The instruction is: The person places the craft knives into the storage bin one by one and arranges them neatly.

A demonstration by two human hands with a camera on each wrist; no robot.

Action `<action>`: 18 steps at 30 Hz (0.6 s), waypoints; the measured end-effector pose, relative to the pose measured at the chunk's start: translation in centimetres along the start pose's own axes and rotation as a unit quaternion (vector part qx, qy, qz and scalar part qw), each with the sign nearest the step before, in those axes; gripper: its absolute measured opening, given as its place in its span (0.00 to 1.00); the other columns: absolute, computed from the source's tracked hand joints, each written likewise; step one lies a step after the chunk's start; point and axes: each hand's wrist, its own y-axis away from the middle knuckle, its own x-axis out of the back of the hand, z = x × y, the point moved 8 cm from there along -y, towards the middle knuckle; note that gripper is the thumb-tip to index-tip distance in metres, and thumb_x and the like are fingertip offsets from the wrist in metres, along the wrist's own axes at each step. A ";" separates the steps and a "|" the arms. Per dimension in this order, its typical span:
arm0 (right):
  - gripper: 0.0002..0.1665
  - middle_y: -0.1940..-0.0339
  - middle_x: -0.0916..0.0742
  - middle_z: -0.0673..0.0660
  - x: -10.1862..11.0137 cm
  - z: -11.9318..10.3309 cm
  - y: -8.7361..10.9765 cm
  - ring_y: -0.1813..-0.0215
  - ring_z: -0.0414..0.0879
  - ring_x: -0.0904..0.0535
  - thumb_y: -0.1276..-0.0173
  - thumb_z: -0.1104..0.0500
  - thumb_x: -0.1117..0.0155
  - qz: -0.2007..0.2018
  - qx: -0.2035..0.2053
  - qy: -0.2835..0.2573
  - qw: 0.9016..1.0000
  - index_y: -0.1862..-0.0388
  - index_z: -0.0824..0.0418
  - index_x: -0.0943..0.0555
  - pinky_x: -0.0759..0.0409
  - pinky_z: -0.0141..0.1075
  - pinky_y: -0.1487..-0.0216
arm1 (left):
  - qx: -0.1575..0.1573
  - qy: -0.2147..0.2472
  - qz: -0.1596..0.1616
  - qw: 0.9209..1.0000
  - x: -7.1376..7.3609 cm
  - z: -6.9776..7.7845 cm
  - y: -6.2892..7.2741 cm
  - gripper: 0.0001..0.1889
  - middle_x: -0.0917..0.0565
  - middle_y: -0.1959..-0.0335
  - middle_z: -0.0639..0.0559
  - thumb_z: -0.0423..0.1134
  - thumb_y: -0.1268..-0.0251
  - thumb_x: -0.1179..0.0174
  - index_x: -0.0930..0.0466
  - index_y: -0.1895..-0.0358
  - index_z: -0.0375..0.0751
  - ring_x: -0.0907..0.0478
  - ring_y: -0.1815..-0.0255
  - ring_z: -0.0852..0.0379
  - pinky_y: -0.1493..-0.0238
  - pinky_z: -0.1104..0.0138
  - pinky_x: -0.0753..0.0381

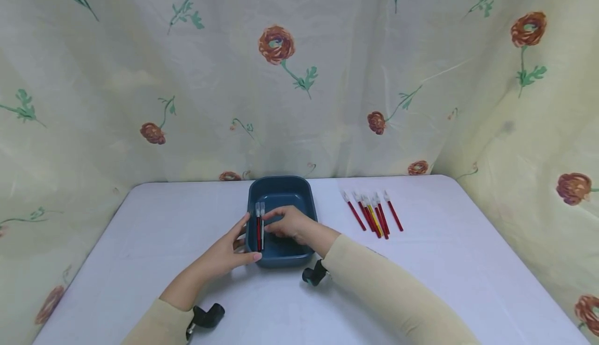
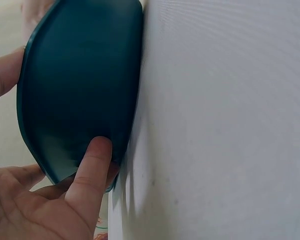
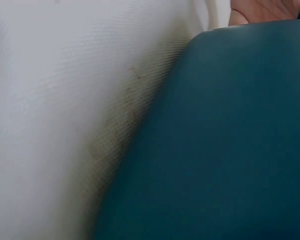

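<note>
A deep blue rectangular tray (image 1: 281,262) stands on the table. My left hand (image 1: 226,254) clasps its near-left corner, thumb at the front rim and fingers along the left wall; in the left wrist view, fingertips press the outer wall (image 2: 80,75). My right hand (image 1: 290,224) reaches inside, thumb and index finger pinching a slim white pen-like stick (image 1: 263,236) with a clear cap. Just left of it, along the tray's left side, lies a red pen-like stick (image 1: 258,233), also clear-capped. In the right wrist view the tray wall (image 3: 214,140) hides the right hand's fingertips.
Several red capped sticks (image 1: 356,216) and a yellow one (image 1: 372,216) lie in a loose bunch right of the tray. Floral curtain (image 1: 327,127) hangs behind the white-covered table (image 1: 164,220). Black wrist cameras (image 1: 209,316) sit under both sleeves.
</note>
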 end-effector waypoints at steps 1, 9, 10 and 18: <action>0.19 0.50 0.16 0.58 0.1 0.0 0.0 0.63 0.47 0.20 0.35 0.65 0.29 0.000 -0.001 -0.005 1.000 0.45 0.59 0.15 0.18 0.35 0.58 | 0.000 0.000 0.000 1.000 0.0 0.0 0.0 0.54 0.46 0.21 0.34 0.46 0.39 0.28 0.58 0.18 0.55 0.41 0.25 0.32 0.35 0.44 0.30; 0.18 0.52 0.15 0.57 0.6 -0.7 0.6 0.58 0.48 0.18 0.35 0.64 0.28 -0.006 0.009 -0.011 1.000 0.46 0.60 0.15 0.17 0.39 0.53 | 0.008 0.000 0.001 1.000 0.1 -0.3 0.0 0.55 0.46 0.21 0.36 0.48 0.41 0.27 0.58 0.18 0.57 0.41 0.25 0.33 0.34 0.45 0.30; 0.18 0.53 0.14 0.57 0.7 -0.9 0.7 0.57 0.49 0.18 0.35 0.64 0.28 -0.007 0.013 -0.008 1.000 0.46 0.60 0.15 0.18 0.40 0.52 | 0.007 0.000 0.000 1.000 0.0 -0.3 0.0 0.55 0.46 0.21 0.36 0.48 0.40 0.27 0.58 0.18 0.56 0.41 0.25 0.33 0.34 0.45 0.30; 0.17 0.55 0.14 0.56 1.2 -1.9 1.9 0.56 0.53 0.19 0.34 0.63 0.30 -0.019 0.039 -0.004 0.999 0.46 0.63 0.16 0.19 0.43 0.50 | -0.003 0.004 -0.002 1.000 0.0 -0.1 -0.1 0.55 0.46 0.21 0.34 0.47 0.41 0.27 0.59 0.18 0.55 0.41 0.25 0.31 0.35 0.44 0.29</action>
